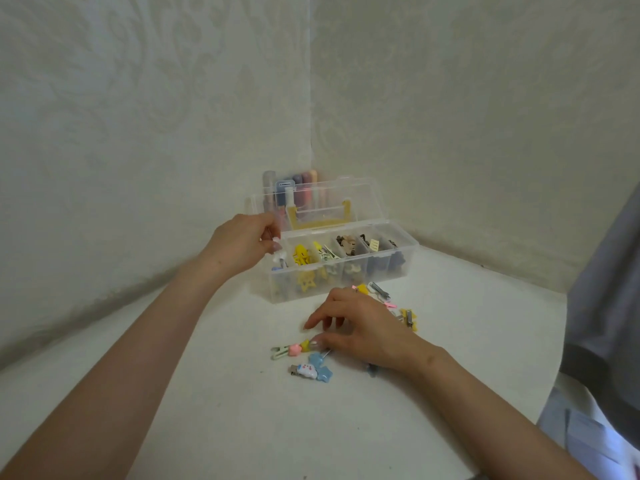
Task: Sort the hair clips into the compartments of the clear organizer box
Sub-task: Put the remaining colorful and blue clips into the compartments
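The white worktop (242,410) runs into a corner of pale patterned wall (138,116). Against that corner stands the clear organizer box (346,271), its lid (329,199) raised, its compartments already showing yellow, cream, brown and dark clips. Behind the lid stands a row of coloured tubes (294,181). My left hand (242,244) is at the box's left end, above the leftmost compartment, grip pinched narrow; whether it holds anything I cannot tell. My right hand (360,327) hovers low over the loose hair clips (398,306) just in front of the box, fingers spread, its fingertips touching a green clip with a pink charm (289,349). Just beside it lies a blue star clip (313,370).
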Tool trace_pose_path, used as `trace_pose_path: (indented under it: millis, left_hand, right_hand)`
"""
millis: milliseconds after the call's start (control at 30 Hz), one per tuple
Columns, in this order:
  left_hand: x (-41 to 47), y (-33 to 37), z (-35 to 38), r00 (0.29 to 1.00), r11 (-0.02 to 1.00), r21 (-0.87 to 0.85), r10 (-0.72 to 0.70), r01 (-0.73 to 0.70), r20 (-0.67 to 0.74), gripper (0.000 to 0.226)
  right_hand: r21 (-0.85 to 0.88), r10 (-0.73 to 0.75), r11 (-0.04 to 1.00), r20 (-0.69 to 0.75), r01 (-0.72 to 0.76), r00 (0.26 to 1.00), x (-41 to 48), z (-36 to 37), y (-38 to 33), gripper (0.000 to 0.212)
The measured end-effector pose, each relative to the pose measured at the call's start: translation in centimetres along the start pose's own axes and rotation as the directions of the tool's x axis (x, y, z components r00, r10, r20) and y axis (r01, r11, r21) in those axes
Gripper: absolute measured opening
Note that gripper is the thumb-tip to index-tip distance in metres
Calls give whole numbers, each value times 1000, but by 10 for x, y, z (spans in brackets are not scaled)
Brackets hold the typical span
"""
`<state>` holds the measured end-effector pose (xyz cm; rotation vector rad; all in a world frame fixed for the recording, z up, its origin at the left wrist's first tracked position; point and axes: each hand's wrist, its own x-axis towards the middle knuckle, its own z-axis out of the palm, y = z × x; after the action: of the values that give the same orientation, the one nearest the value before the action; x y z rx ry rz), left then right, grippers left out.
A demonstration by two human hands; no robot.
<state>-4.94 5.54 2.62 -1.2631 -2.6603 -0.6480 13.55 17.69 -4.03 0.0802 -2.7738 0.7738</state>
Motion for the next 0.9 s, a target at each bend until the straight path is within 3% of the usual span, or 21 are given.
trace_pose_path:
  millis: [200, 333, 467, 600, 767, 900]
  left_hand:
    - [2, -2, 7, 1000, 998, 54, 16, -17, 11, 13]
    - [2, 3, 3, 996, 999, 18, 42, -40, -74, 10]
    - [0, 12, -4, 990, 993, -43, 102, -106, -96, 7]
    - [0, 11, -7, 991, 996, 35, 80, -77, -107, 8]
    - [2, -5, -4, 997, 995, 102, 12, -19, 71, 14]
    - [3, -7, 4, 998, 997, 66, 22, -25, 52, 13]
  right_hand:
    - [-64, -29, 998, -21, 28, 999, 1, 2, -1, 9]
    - [-52, -4, 999, -26, 2, 1000, 1, 1, 1, 5]
    - [54, 105, 994, -160, -97, 982, 1, -2, 5, 3]
    - [90, 149, 987, -230, -131, 962, 2, -4, 9, 7]
    - [100, 166, 984, -209, -148, 964, 2, -4, 8, 10]
    - [96, 161, 985, -195, -145, 967, 2, -4, 9, 15]
